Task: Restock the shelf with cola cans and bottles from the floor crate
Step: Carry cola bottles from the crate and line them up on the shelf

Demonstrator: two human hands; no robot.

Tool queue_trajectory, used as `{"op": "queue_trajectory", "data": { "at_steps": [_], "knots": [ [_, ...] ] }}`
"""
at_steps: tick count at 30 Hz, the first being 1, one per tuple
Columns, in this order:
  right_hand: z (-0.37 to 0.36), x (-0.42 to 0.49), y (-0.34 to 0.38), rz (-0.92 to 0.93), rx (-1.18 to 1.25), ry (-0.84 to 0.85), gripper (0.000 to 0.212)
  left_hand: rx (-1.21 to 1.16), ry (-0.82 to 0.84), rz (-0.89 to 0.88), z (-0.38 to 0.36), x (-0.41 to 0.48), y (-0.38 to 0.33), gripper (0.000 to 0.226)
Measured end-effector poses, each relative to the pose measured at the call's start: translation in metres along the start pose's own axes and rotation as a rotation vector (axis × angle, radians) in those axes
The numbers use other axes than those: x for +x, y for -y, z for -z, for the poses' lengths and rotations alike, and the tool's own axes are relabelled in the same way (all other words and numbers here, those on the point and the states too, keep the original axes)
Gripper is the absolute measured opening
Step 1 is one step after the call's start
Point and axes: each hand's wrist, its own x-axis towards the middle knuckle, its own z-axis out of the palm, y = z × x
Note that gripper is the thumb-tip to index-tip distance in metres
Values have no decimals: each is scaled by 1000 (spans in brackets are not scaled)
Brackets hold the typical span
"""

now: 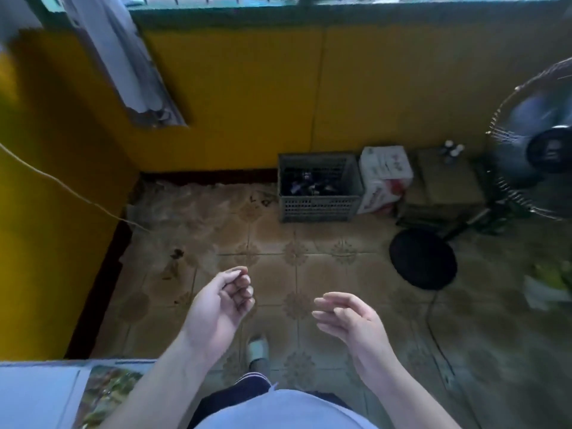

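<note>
While the person stands over a floor (309, 243) of worn tan tiles with a faded flower pattern, stained in places, a yellow wall (241, 97) closes the room ahead and on the left, with a dark strip along its foot and a green window ledge (216, 13) above. A pale cord (62, 187) slants down the left side of the wall. At the lower left is the corner of a counter (37, 394) with a printed sheet (105, 394) lying on it. The grey perforated crate (318, 209) sits on the floor against the far wall, well apart from both hands; dark things lie in its bottom, too blurred to say whether they are cans or bottles. A white and red carton (385, 168) leans just beside the crate on its right, then come brown cardboard boxes (445, 187) with small bottles (452, 150) on top. A standing fan (535, 144) fills the right edge, its round black base (422, 258) on the tiles. The left hand (216, 308) hangs in the air with its fingers (244, 291) loosely curled round nothing; the right hand (353, 320) is held out with its fingers (331, 301) relaxed and slightly bent, also holding nothing. A pale slipper (257, 348) shows between them.
</note>
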Motion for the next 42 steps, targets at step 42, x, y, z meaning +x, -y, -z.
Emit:
{"op": "queue_trajectory", "data": {
  "at_steps": [42],
  "knots": [
    [-42,430,291,-247,157,-137,28,72,-145,136,-232,380,-201,19]
  ]
}}
